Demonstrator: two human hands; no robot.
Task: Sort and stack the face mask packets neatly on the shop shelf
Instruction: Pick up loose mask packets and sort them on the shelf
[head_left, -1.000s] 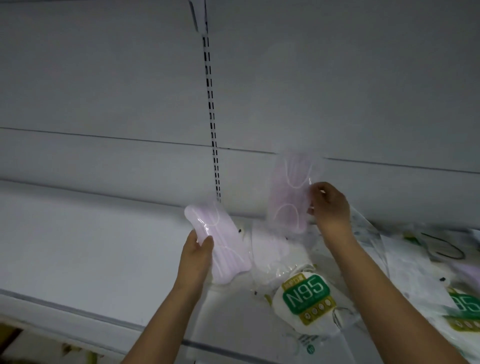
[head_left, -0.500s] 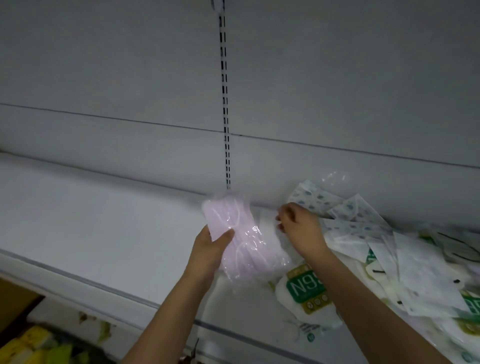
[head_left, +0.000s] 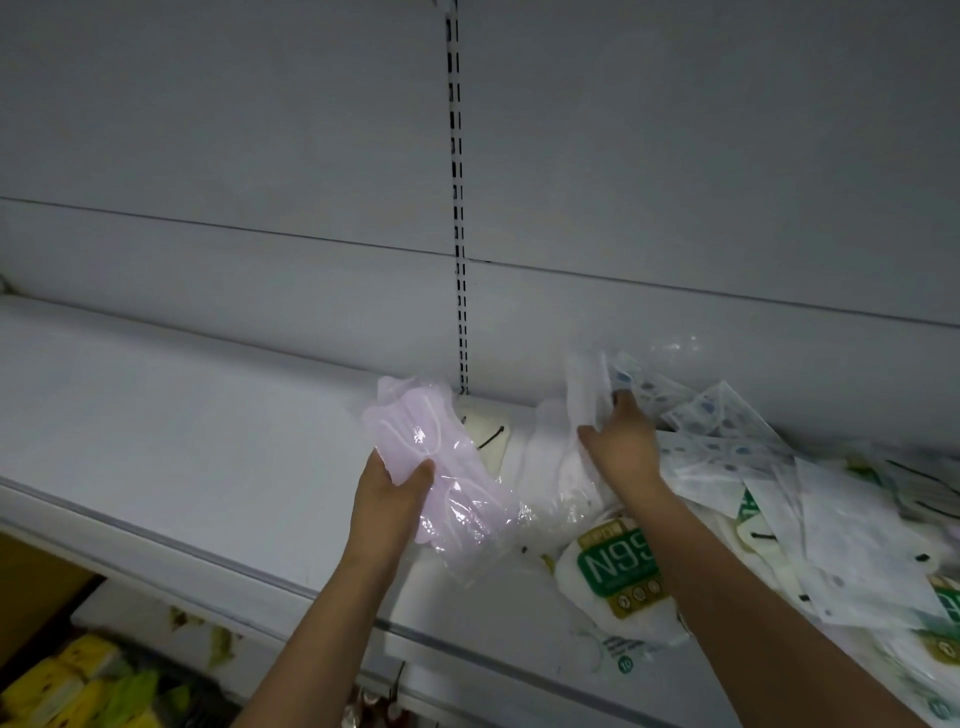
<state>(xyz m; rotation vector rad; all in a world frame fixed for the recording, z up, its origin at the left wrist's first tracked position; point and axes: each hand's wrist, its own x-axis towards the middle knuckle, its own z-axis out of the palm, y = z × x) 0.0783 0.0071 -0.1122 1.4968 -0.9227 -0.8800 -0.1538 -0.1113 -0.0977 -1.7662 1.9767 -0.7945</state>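
Note:
My left hand (head_left: 392, 486) grips pink mask packets (head_left: 415, 441) in clear wrap, held above the white shelf (head_left: 182, 441) near its middle. My right hand (head_left: 623, 441) pinches a clear packet with a white mask (head_left: 584, 395), lifted at the left edge of the heap. A loose heap of white printed mask packets (head_left: 737, 447) spreads over the right part of the shelf. A white packet with a green N95 label (head_left: 618, 566) lies under my right forearm. A cream mask with a black strap (head_left: 485, 434) lies behind the pink packets.
A slotted upright (head_left: 457, 208) runs down the grey back panel. The shelf's front lip (head_left: 156, 535) crosses the lower left. Yellow and green packs (head_left: 78, 686) sit on a lower level at the bottom left.
My right hand let the second pink packet join those in my left hand, then reached right and lifted a clear white-mask packet from the heap. The view shifted down and left.

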